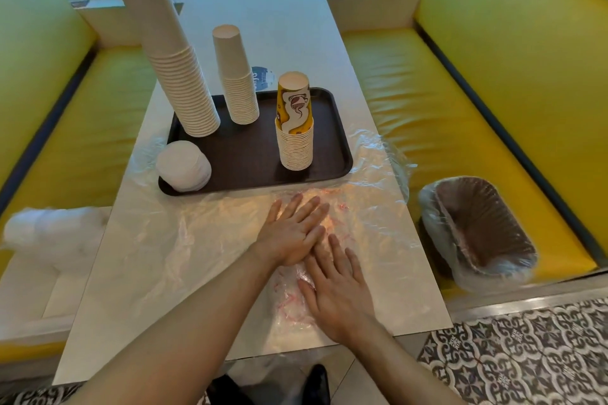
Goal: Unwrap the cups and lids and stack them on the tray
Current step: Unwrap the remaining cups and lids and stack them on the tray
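Observation:
A dark brown tray (243,158) on the white table carries a tall stack of plain cups (174,69), a shorter plain stack (237,82), a stack of yellow printed cups (295,128) and a pile of white lids (182,166). In front of the tray lies clear plastic wrap (184,240) with red print, spread flat. My left hand (291,233) and my right hand (335,289) both rest flat on this wrap, fingers apart, the left partly over the right's fingertips. Neither hand grips anything.
A wrapped bundle of brown cups (473,233) lies on the yellow bench (427,82) to the right. A white wrapped bundle (49,233) sits on the left bench. A round blue sticker (263,77) is on the table behind the tray. Patterned floor tiles (526,355) are at the lower right.

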Available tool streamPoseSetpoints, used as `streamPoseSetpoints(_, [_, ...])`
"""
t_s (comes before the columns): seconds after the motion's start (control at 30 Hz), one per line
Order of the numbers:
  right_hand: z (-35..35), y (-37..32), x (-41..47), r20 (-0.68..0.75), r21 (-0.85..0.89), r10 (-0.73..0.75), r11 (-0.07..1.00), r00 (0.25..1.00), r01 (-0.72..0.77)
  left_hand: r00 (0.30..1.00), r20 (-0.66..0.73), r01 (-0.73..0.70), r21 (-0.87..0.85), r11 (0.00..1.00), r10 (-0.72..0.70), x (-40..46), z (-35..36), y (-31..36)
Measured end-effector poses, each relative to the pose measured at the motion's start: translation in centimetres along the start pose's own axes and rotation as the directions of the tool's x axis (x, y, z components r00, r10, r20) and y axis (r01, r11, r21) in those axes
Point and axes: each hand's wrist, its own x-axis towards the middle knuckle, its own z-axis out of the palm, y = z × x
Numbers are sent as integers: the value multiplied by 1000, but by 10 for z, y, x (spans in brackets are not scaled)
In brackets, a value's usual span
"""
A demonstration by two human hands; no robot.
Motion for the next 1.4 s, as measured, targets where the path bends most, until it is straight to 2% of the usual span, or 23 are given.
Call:
streamPoseSetpoints(0.3, [-7, -5, -11, -42, 17, 18, 1000, 999, -17, 999, -21, 41, 53, 998, -40, 10, -9, 3])
streamPoseSetpoints(0.5, [-8, -10, -27, 36, -13, -28, 1000, 999, 28, 998, -13, 61, 114, 992, -60, 13, -23, 21])
streamPoseSetpoints(0.73, [-18, -11, -27, 56, 13, -25, 1000, 998, 24, 997, 14, 74, 198, 977, -78, 18, -30, 26])
streamPoseSetpoints(0.93, [-35, -19, -30, 25, 6, -31, 1000, 999, 31, 997, 16, 79, 120, 990, -81, 15, -33, 24])
streamPoseSetpoints(1.2, [-43, -18, -31, 73, 86, -39, 996, 997, 33, 996, -17, 86, 63, 994, -85, 11, -39, 25])
streamPoseSetpoints(1.4, [-52, -19, -29, 144, 108, -65, 993, 987, 50, 991, -110, 73, -24, 997, -75, 8, -41, 21])
